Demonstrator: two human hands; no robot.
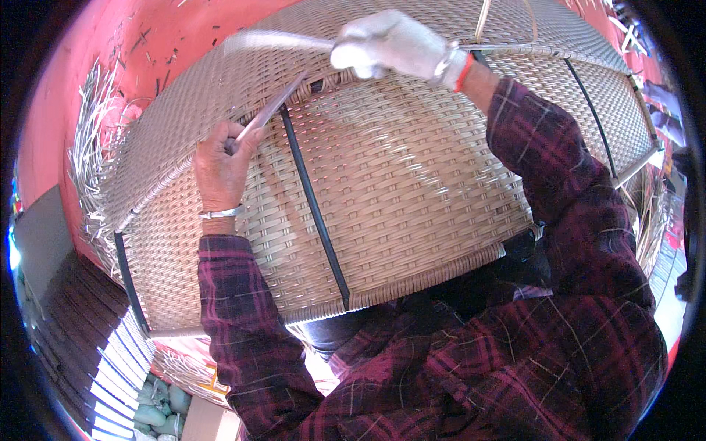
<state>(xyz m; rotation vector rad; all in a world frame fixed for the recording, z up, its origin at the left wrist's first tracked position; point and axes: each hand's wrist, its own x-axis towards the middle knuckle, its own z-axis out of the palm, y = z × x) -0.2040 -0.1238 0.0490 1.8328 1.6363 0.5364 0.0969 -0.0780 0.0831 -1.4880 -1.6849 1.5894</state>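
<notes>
Tan wicker piece (pixel 412 184), big, spans the middle of the scene, near face and far face meeting at a wrapped edge; black bars (pixel 312 206) cross the near face. Left hand (pixel 224 169), bare, metal bracelet (pixel 222 213) at the wrist, is at the left part of that edge, fingers closed around a flat pointed piece (pixel 272 106) angled far and right; can't tell if blade or strip. Right hand (pixel 390 44), in a white glove with an orange band (pixel 464 72) at the wrist, is farther right, over the edge, fingers closed on a pale strip (pixel 276 40) that runs left, blurred. Plaid sleeves (pixel 235 294) on both arms. Loose strips (pixel 92 147) piled far left on a red sheet (pixel 162 33). Green bundles (pixel 158 404) near left.
</notes>
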